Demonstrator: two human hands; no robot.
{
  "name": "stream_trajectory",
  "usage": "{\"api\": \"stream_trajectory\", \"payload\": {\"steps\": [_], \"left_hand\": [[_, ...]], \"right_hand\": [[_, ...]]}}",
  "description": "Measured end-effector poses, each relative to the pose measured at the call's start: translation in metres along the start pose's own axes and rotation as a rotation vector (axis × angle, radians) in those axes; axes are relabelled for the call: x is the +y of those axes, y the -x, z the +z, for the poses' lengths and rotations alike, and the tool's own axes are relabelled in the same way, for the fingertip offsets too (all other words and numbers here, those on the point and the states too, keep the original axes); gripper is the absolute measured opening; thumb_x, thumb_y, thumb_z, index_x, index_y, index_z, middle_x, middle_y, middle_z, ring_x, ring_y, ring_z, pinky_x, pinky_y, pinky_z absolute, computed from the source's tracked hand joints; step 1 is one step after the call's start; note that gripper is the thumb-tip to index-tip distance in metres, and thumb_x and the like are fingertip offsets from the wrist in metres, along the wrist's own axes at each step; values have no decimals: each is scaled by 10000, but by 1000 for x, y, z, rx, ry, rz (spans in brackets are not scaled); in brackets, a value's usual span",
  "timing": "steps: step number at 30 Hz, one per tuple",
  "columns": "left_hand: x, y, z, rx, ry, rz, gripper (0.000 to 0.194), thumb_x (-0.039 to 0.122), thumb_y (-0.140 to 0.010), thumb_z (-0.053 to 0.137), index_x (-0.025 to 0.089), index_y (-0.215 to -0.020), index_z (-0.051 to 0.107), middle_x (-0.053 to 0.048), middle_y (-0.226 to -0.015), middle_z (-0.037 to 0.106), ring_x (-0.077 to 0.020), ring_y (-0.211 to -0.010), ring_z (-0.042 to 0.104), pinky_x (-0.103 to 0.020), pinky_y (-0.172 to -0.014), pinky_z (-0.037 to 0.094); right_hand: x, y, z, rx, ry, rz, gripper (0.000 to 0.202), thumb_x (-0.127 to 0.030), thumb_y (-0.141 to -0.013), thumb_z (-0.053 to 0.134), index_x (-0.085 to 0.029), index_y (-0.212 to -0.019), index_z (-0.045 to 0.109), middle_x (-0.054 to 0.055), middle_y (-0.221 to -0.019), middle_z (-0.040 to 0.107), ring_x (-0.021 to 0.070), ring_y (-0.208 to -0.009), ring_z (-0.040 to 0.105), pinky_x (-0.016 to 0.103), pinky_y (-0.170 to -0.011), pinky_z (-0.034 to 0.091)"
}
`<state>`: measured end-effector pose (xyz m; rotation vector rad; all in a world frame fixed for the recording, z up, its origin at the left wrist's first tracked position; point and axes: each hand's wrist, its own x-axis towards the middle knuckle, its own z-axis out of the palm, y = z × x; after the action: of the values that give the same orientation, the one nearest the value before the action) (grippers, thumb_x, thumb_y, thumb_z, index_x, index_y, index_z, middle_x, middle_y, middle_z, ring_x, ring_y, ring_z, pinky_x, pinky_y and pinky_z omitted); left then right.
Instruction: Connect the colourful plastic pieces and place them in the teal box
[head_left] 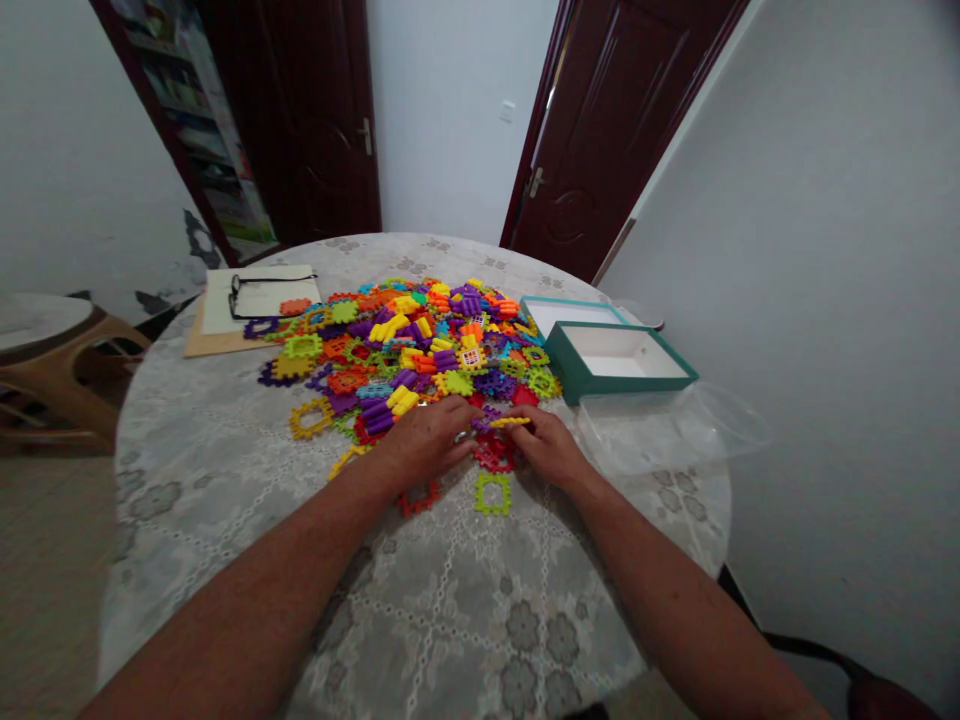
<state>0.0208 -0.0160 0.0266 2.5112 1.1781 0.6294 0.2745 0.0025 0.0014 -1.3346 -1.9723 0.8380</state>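
My right hand [553, 448] pinches a yellow gear-shaped plastic piece [510, 422], held nearly edge-on between thumb and fingers. Just to its left, my left hand [427, 438] reaches over the near edge of the pile, fingers stretched forward and thumb apart. Its fingertips are close to a purple gear-shaped piece [486, 420]; whether they touch it I cannot tell. Below and between the hands lies a red gear-shaped piece [495, 456]. Nearer to me are a lime-green square piece with toothed edges [480, 494] and an orange-red one [418, 502], partly hidden by my left wrist.
A large heap of colourful toothed plates and ridged connectors [420, 345] covers the table's middle. At right stand a green box with white inside [622, 385], its lid [574, 303] and a clear plastic container [667, 435]. Eyeglasses [235, 298] rest on papers [217, 300] at left.
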Motion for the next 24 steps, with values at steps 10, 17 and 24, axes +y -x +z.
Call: {"api": "stream_trajectory", "payload": {"steps": [10, 17, 24], "left_hand": [[14, -5, -7, 133, 274, -94, 350, 319, -997, 670, 202, -1324, 631, -63, -1043, 734, -201, -900, 682, -338, -839, 538], [11, -6, -13, 68, 306, -54, 141, 291, -996, 614, 201, -1056, 704, -39, -987, 726, -176, -865, 643, -314, -825, 500], [12, -5, -23, 382, 318, -240, 127, 281, -971, 584, 182, -1017, 648, 5, -852, 654, -151, -759, 581, -285, -724, 461]], "right_hand": [[-27, 15, 2, -124, -7, -121, 199, -422, -995, 632, -228, -993, 672, -9, -805, 655, 163, -704, 564, 273, -656, 404], [-34, 18, -7, -237, 45, -168, 262, -438, -987, 658, -250, -1168, 684, 12, -928, 693, 175, -762, 592, 289, -695, 417], [-54, 41, -28, -453, 493, -240, 480, -483, -842, 852, -256, -1202, 631, 78, -1204, 668, 249, -1004, 634, 349, -850, 490]]}}
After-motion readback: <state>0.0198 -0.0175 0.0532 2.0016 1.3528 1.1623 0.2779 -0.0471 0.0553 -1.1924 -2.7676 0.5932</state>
